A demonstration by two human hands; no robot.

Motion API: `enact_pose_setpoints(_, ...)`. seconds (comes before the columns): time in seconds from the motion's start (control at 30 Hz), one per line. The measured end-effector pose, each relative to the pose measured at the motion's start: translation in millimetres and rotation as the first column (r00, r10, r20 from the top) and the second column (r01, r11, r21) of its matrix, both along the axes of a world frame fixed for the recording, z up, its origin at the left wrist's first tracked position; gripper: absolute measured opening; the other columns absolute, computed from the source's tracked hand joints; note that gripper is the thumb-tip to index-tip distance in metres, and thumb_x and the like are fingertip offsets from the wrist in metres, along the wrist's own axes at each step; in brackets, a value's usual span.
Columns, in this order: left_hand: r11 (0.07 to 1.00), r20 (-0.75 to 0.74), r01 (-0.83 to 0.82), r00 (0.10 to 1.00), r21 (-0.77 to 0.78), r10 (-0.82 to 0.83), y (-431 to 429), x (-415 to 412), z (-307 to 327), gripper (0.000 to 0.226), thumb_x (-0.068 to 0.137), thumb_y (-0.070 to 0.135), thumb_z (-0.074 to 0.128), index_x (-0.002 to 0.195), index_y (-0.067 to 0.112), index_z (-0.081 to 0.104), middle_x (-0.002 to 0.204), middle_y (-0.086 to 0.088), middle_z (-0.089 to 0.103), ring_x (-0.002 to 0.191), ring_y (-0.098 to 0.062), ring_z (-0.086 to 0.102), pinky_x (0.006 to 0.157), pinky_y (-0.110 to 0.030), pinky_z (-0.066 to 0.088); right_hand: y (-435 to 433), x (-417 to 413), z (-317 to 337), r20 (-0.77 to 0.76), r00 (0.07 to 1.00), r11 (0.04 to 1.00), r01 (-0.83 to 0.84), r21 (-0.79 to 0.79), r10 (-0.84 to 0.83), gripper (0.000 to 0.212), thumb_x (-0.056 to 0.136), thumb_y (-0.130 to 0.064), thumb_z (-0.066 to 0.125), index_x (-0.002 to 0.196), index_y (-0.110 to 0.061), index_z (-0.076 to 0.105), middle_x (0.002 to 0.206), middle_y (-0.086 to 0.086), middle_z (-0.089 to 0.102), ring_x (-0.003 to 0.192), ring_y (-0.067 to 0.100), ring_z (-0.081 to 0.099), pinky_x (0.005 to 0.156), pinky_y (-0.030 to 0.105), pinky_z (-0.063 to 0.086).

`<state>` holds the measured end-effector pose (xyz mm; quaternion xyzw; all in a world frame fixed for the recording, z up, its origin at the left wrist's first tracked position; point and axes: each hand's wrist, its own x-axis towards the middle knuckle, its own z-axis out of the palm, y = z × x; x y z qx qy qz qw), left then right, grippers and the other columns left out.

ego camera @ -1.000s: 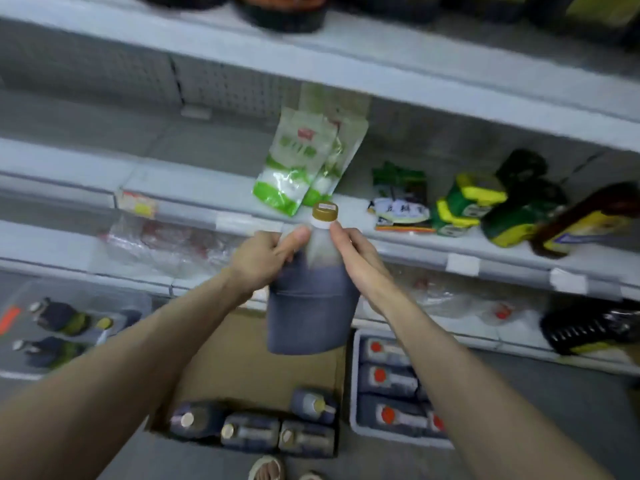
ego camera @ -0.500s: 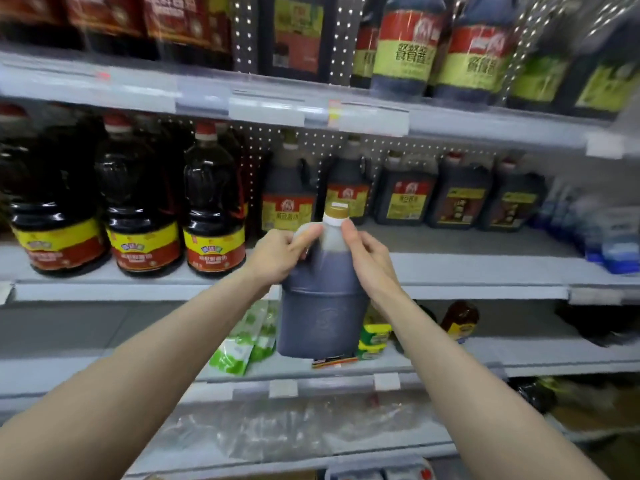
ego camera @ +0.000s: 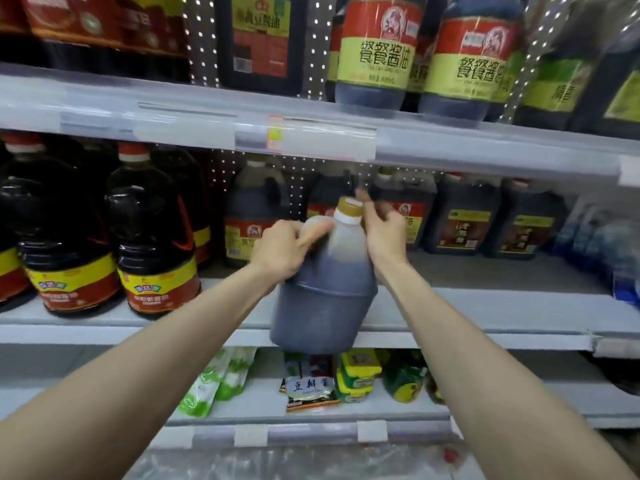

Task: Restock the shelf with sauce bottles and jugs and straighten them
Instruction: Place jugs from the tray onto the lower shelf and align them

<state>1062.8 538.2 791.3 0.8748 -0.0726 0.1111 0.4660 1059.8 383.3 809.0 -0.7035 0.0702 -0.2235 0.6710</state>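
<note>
A dark sauce jug (ego camera: 325,292) with a gold cap hangs upright in the air in front of the middle shelf (ego camera: 485,313). My left hand (ego camera: 284,249) grips its upper left shoulder, thumb across the front. My right hand (ego camera: 382,233) holds the jug's right side by the neck, fingers curled and blurred. Behind the jug stand labelled dark jugs (ego camera: 254,216) at the back of that shelf, with bare shelf in front of them.
Two round red-capped sauce bottles (ego camera: 152,237) stand at the left of the middle shelf. Square jugs (ego camera: 464,216) line its back right. Large jugs (ego camera: 374,53) fill the top shelf. Green packets (ego camera: 214,379) and small packs lie on the lower shelf.
The view has tilted up from the floor boxes to the sauce shelves. The jug has risen with both hands and now sits closer to the middle shelf.
</note>
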Motion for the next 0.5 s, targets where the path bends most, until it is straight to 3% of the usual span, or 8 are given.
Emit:
enact_pose_setpoints(0.07,1.000,0.007,-0.027,1.000,-0.005,0.027,-10,10,-1,0.050,0.092,0.056,0.049,0.067,0.015,0.063,0.077,-0.007,0.067,0.083,-0.030,0.063,0.069,-0.036,0.044,-5,14,12,-0.029,0.991,0.988,-0.136,-0.078,0.134,0.023,0.092,-0.045,0.058,0.089,-0.024,0.065,0.086,-0.011,0.065,0.084,0.006,0.058,0.076,0.023,0.042)
enact_pose_setpoints(0.17,0.998,-0.016,-0.066,0.998,0.002,0.066,-26,18,5,0.056,0.090,0.057,0.051,0.053,0.015,0.048,0.059,-0.005,0.053,0.086,-0.039,0.061,0.064,-0.034,0.036,-19,24,12,-0.117,0.975,0.973,-0.202,-0.108,0.189,0.039,0.095,-0.051,0.049,0.112,-0.020,0.064,0.113,-0.004,0.061,0.104,0.013,0.054,0.089,0.024,0.037)
enact_pose_setpoints(0.23,0.994,-0.014,-0.106,0.994,0.015,0.106,-34,27,6,0.057,0.088,0.060,0.053,0.054,0.014,0.048,0.070,-0.016,0.062,0.090,-0.040,0.061,0.067,-0.036,0.039,-31,30,7,-0.177,0.965,0.971,-0.214,-0.107,0.194,0.048,0.093,-0.057,0.045,0.113,-0.018,0.064,0.110,-0.002,0.057,0.102,0.015,0.051,0.087,0.023,0.034)
enact_pose_setpoints(0.3,0.986,-0.003,-0.160,0.987,0.040,0.160,-38,36,4,0.054,0.090,0.056,0.052,0.065,0.009,0.054,0.089,-0.023,0.068,0.093,-0.038,0.062,0.072,-0.037,0.043,-40,31,2,-0.228,0.947,0.959,-0.258,-0.121,0.226,0.054,0.092,-0.060,0.044,0.119,-0.017,0.063,0.108,0.000,0.057,0.099,0.015,0.050,0.084,0.024,0.034)
enact_pose_setpoints(0.43,0.979,0.020,-0.203,0.979,0.038,0.202,-44,55,-2,0.035,0.097,0.037,0.052,0.096,0.003,0.063,0.102,-0.021,0.069,0.099,-0.035,0.063,0.075,-0.032,0.044,-46,39,-8,-0.173,0.947,0.950,-0.291,-0.112,0.270,0.050,0.094,-0.054,0.046,0.131,-0.021,0.056,0.134,0.003,0.057,0.121,0.020,0.050,0.093,0.024,0.033)
enact_pose_setpoints(0.5,0.975,0.024,-0.220,0.975,0.023,0.220,-47,58,-5,0.034,0.097,0.033,0.053,0.111,0.005,0.066,0.108,-0.018,0.069,0.103,-0.033,0.062,0.077,-0.029,0.044,-46,45,-10,-0.157,0.941,0.943,-0.316,-0.103,0.298,0.048,0.095,-0.051,0.045,0.134,-0.023,0.053,0.136,0.001,0.054,0.124,0.018,0.048,0.095,0.022,0.031)
